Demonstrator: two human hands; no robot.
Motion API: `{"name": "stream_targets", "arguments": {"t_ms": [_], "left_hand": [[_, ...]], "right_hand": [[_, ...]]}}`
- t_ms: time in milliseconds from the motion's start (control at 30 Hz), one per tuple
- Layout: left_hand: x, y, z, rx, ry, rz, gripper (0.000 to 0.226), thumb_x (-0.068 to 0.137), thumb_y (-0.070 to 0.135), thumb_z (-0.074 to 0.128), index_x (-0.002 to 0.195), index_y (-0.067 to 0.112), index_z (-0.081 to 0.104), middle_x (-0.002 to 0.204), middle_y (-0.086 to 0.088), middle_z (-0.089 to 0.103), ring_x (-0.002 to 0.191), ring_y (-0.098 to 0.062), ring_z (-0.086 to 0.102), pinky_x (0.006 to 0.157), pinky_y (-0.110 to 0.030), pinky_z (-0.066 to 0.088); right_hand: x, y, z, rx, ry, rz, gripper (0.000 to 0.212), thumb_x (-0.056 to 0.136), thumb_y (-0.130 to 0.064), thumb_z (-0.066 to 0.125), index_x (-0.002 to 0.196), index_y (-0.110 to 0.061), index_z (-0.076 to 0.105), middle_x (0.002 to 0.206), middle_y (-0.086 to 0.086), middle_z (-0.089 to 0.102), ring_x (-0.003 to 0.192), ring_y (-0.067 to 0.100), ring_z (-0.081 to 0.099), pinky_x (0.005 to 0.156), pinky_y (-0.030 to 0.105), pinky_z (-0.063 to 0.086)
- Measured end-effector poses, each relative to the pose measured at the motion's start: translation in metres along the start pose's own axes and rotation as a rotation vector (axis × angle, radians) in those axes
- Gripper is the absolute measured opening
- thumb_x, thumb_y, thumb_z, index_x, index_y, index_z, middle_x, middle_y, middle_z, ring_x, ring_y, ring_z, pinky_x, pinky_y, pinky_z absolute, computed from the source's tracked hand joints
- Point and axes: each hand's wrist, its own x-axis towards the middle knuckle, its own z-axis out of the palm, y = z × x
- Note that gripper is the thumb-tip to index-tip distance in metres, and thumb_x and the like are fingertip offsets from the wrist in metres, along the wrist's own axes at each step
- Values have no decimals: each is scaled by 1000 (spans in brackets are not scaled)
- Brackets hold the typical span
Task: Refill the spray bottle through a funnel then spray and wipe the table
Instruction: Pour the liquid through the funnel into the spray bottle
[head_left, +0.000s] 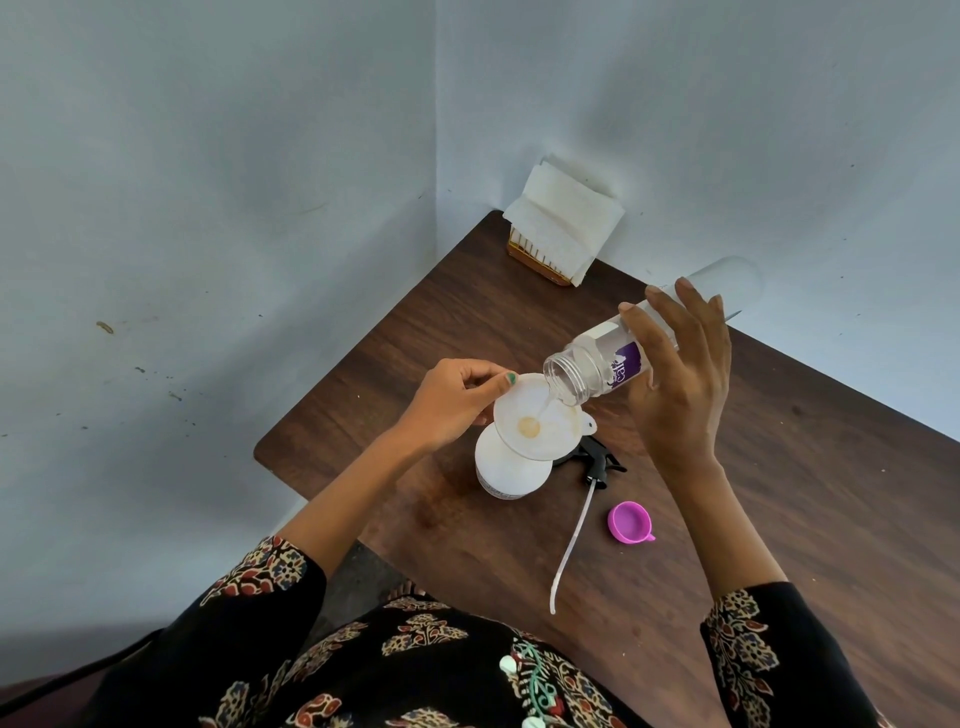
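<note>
Near the table's (779, 467) left edge, the left hand (452, 405) pinches the light funnel (537, 418) atop the spray bottle (511, 470); the right hand (675, 374) grips the tilted, likely slippery clear bottle (597, 371) mid-body, pouring.

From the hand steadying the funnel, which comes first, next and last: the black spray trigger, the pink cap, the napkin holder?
Measured from the left hand in the head view:
1. Black spray trigger, lying just right of the funnel.
2. Pink cap, farther right and nearer the person.
3. Napkin holder, far back by the wall corner.
</note>
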Motion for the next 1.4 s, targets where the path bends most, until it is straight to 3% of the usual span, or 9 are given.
{"name": "stream_targets", "arguments": {"t_ms": [267, 500, 700, 967, 1233, 1333, 1400], "left_hand": [[0, 0, -1, 12, -10, 7, 16, 90, 27, 57, 100, 22, 68, 99, 2, 69, 94, -22, 64, 79, -38, 58], [-1, 0, 0, 12, -20, 15, 17, 90, 30, 56, 99, 21, 68, 96, 3, 68, 93, -21, 63, 75, -32, 56], [1, -1, 0, 30, -24, 25, 20, 91, 31, 55, 100, 19, 68, 98, 0, 69, 92, -20, 63, 73, -27, 55], [2, -4, -1, 36, -34, 39, 24, 91, 32, 54, 103, 17, 68, 97, 0, 69, 87, -17, 63, 67, -22, 51], [1, -4, 0, 30, -39, 42, 21, 91, 31, 54, 103, 20, 67, 100, 3, 68, 90, -16, 62, 66, -19, 51], [-1, -5, 0, 22, -43, 44, 17, 91, 31, 54, 99, 22, 66, 98, 4, 68, 89, -15, 62, 67, -20, 51], [-2, -5, 0, 14, -51, 42, 15, 91, 31, 54, 97, 24, 66, 95, 6, 68, 87, -13, 62, 67, -19, 51]], "right_hand": [[-1, 1, 1, 3, 7, -3, 25, 99, -29, 39, 116, -16, 52, 120, 20, 62, 124, 32, 44, 108, 55, 31], [-4, 1, 2, -15, 0, -13, 23, 95, -22, 50, 117, -17, 51, 120, 19, 62, 125, 33, 44, 109, 54, 30], [-3, -5, 0, 6, 14, -15, 29, 100, -34, 36, 114, -15, 52, 116, 21, 64, 122, 32, 45, 106, 55, 33], [-4, -6, 0, 17, 10, -6, 27, 101, -31, 36, 114, -16, 53, 116, 20, 64, 122, 33, 47, 106, 56, 34], [-5, -9, -3, 15, -12, -10, 34, 100, -38, 32, 115, -16, 52, 117, 20, 64, 121, 34, 48, 104, 57, 36], [-9, -9, -5, 6, -37, -12, 26, 94, -31, 45, 116, -17, 50, 118, 17, 64, 120, 32, 50, 102, 53, 38], [-12, -9, -6, 6, -60, 3, 36, 83, -25, 58, 117, -19, 49, 118, 15, 64, 119, 30, 50, 99, 49, 38]]}}
